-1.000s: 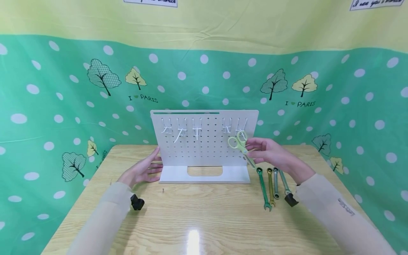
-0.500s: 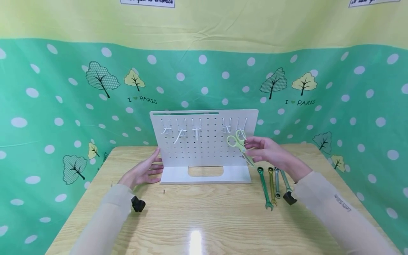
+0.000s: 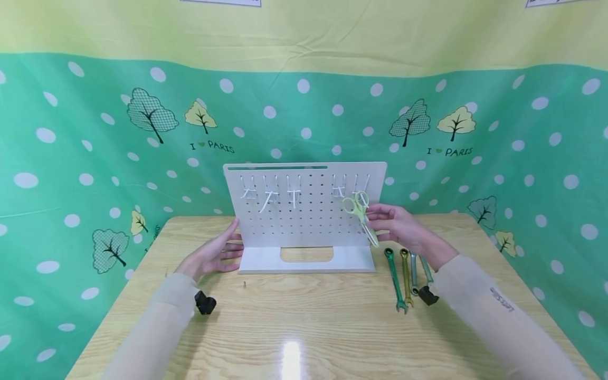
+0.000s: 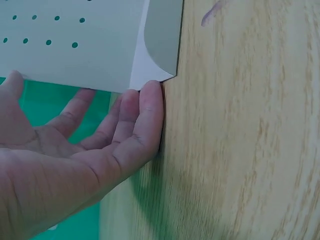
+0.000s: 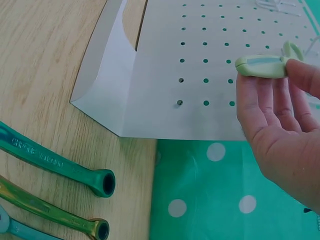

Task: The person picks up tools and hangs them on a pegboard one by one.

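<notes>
My right hand (image 3: 396, 227) pinches a pair of pale green scissors (image 3: 362, 217) between thumb and fingers. The blades point down and the finger loops are uppermost, in front of a white pegboard (image 3: 304, 227). One loop overlaps the rightmost white wire hook (image 3: 367, 182) in the head view. In the right wrist view the scissors (image 5: 262, 67) lie across the fingertips, under the thumb. My left hand (image 3: 214, 254) rests at the board's left edge with fingers extended; in the left wrist view the left hand's fingertips (image 4: 151, 92) are right at the corner of the base.
Several combination wrenches lie to the right of the board, among them a green wrench (image 3: 395, 279) and a gold wrench (image 3: 406, 275); the right forearm passes over the outer ones. More white hooks (image 3: 293, 192) are fixed along the board's upper part. A polka-dot cloth (image 3: 304, 116) hangs behind the wooden table (image 3: 247, 327).
The scissors have shifted slightly and tilted a little more upright, with their loops nearer the rightmost hook. The right forearm has edged left. My left hand stays at the board's edge.
</notes>
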`<state>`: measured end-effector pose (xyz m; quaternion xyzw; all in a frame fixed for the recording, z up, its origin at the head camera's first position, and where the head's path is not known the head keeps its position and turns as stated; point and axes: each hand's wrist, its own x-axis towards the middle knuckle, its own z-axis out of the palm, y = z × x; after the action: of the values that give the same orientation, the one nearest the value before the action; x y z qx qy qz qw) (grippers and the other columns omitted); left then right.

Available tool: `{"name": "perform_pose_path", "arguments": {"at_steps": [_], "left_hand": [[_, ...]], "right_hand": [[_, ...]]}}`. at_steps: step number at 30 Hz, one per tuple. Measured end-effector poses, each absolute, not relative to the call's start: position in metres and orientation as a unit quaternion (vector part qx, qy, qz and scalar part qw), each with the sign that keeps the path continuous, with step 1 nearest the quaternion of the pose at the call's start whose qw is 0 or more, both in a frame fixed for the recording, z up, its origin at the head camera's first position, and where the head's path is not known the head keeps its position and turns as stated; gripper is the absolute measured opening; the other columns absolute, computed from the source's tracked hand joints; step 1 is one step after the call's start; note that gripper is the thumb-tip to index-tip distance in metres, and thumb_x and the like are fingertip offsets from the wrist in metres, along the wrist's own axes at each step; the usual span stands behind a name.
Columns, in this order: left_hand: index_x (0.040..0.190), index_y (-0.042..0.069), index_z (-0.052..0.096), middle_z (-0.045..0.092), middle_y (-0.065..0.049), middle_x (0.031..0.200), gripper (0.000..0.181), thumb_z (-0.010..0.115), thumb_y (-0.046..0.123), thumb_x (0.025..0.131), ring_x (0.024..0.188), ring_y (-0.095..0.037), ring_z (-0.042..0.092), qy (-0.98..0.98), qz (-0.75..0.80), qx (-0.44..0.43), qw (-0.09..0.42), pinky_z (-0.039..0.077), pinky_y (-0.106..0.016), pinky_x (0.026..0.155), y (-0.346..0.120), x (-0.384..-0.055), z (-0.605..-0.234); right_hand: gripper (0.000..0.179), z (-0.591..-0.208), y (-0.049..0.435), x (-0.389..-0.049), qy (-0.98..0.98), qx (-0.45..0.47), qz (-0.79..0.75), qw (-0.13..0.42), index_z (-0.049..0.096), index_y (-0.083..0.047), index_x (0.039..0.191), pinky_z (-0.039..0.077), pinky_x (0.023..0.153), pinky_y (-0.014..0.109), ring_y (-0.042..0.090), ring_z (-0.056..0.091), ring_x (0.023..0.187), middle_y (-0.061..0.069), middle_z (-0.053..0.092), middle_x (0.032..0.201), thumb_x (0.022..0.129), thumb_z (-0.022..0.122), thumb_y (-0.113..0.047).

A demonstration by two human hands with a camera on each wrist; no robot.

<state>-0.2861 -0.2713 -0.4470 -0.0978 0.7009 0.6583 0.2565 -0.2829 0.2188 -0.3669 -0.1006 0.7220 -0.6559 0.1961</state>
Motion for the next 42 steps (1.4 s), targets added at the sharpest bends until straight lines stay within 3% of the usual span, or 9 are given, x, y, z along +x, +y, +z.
{"name": "perform_pose_path", "arguments": {"at_steps": [10,17,23,33,37,42], "left_hand": [[0.157,0.001,0.025,0.034,-0.027,0.153,0.106,0.041,0.083,0.09,0.136,-0.04,0.041,0.722,0.641,-0.074,0.25,0.055,-0.049,0.093,-0.271,-0.288,-0.448],[0.155,0.002,0.028,0.036,-0.025,0.153,0.104,0.04,0.082,0.09,0.135,-0.038,0.043,0.723,0.638,-0.085,0.252,0.056,-0.048,0.093,-0.274,-0.285,-0.448],[0.155,0.002,0.03,0.036,-0.025,0.153,0.102,0.039,0.081,0.091,0.134,-0.039,0.044,0.725,0.634,-0.078,0.257,0.055,-0.048,0.094,-0.271,-0.287,-0.443],[0.156,0.001,0.027,0.035,-0.027,0.153,0.104,0.039,0.081,0.091,0.135,-0.04,0.042,0.723,0.636,-0.082,0.255,0.054,-0.048,0.095,-0.273,-0.286,-0.441],[0.156,0.0,0.026,0.035,-0.027,0.153,0.106,0.04,0.082,0.09,0.135,-0.04,0.042,0.725,0.634,-0.079,0.256,0.054,-0.048,0.096,-0.273,-0.287,-0.44],[0.156,0.001,0.027,0.036,-0.027,0.153,0.106,0.039,0.083,0.09,0.135,-0.039,0.043,0.727,0.632,-0.083,0.254,0.054,-0.048,0.095,-0.271,-0.284,-0.442]], "right_hand": [[0.048,-0.376,0.215,-0.29,0.73,-0.087,-0.649,0.196,0.044,0.003,0.143,0.057,0.092,0.04,0.035,0.06,0.118,0.014,0.06,0.13,0.102,0.063,-0.012],[0.055,-0.38,0.21,-0.288,0.743,-0.093,-0.632,0.2,0.039,0.004,0.148,0.052,0.1,0.05,0.037,0.056,0.121,0.023,0.05,0.142,0.103,0.061,-0.018],[0.052,-0.381,0.215,-0.287,0.764,-0.076,-0.614,0.183,0.039,0.002,0.148,0.046,0.105,0.057,0.04,0.051,0.125,0.023,0.047,0.142,0.104,0.059,-0.018],[0.049,-0.382,0.218,-0.284,0.778,-0.082,-0.604,0.153,0.039,0.003,0.147,0.04,0.111,0.057,0.041,0.044,0.133,0.023,0.042,0.145,0.104,0.057,-0.013],[0.052,-0.376,0.223,-0.283,0.77,-0.083,-0.613,0.156,0.034,0.002,0.151,0.042,0.11,0.055,0.046,0.04,0.134,0.026,0.037,0.146,0.105,0.055,-0.01],[0.055,-0.371,0.239,-0.277,0.778,-0.084,-0.602,0.157,0.03,0.003,0.153,0.047,0.105,0.051,0.042,0.045,0.129,0.028,0.036,0.148,0.106,0.055,-0.012]]}}
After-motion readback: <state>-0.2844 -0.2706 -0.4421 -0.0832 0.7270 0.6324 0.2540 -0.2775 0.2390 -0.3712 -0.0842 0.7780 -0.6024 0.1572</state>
